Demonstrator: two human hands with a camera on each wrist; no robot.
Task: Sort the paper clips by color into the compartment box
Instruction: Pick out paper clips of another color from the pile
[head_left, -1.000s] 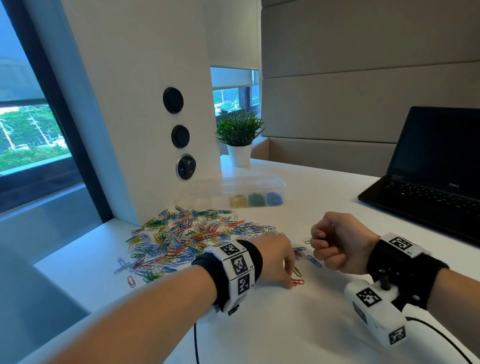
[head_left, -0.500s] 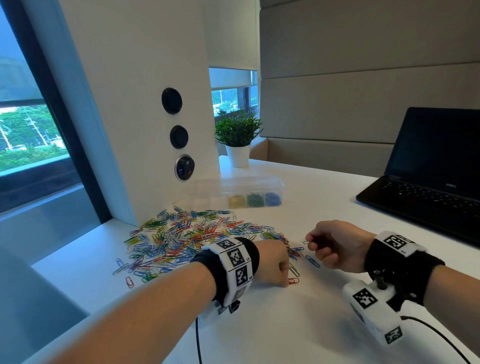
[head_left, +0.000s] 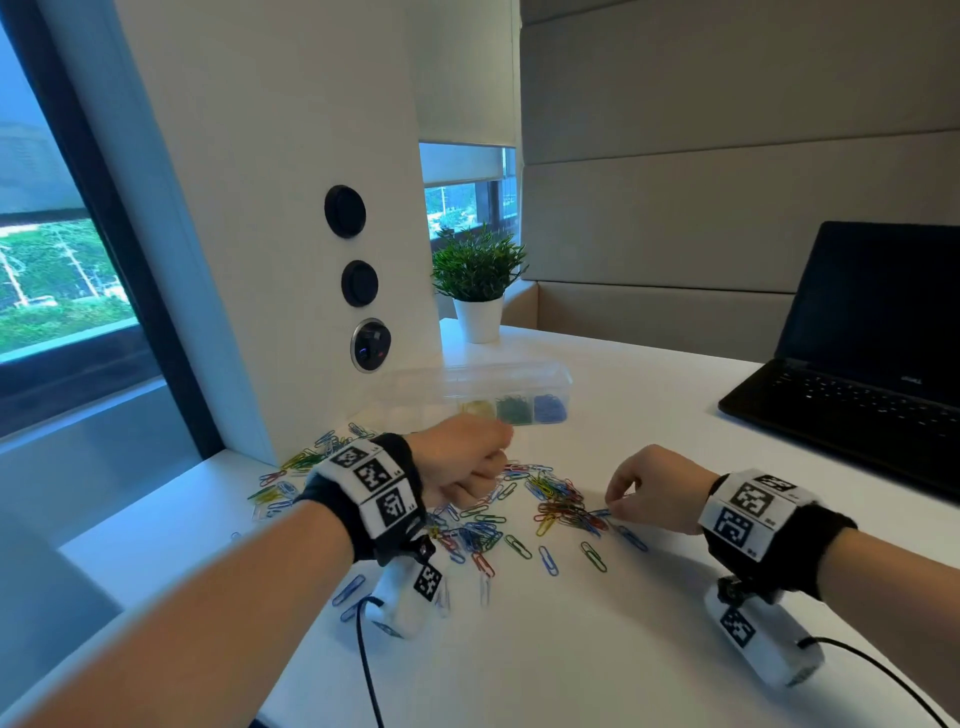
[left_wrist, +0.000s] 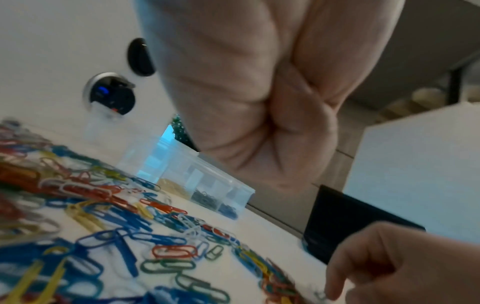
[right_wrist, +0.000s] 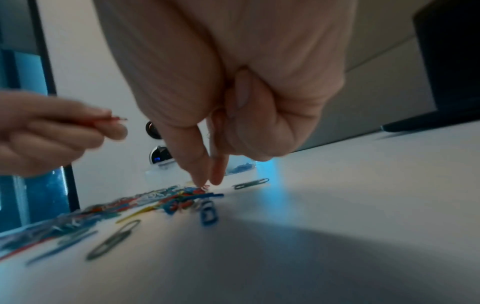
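A mixed pile of coloured paper clips (head_left: 561, 506) lies spread on the white table (head_left: 597, 649). Behind it stands the clear compartment box (head_left: 467, 384), with yellow, green and blue clips in its right cells. My left hand (head_left: 498, 462) is curled and raised above the pile. In the right wrist view the left hand (right_wrist: 111, 123) pinches a red clip (right_wrist: 118, 118). My right hand (head_left: 613, 506) reaches down to the pile's right edge. There its thumb and forefinger (right_wrist: 200, 174) close on a red clip (right_wrist: 206, 186), with the other fingers curled.
An open black laptop (head_left: 857, 374) stands at the back right. A potted plant (head_left: 478, 280) sits behind the box. A white pillar with round sockets (head_left: 363, 283) rises at the left, beside the window. Loose clips (head_left: 548, 561) lie in front of the pile.
My left hand has lifted off the table and gone forward over the pile with a red clip. My right hand has lowered its thumb and forefinger onto the pile's edge.
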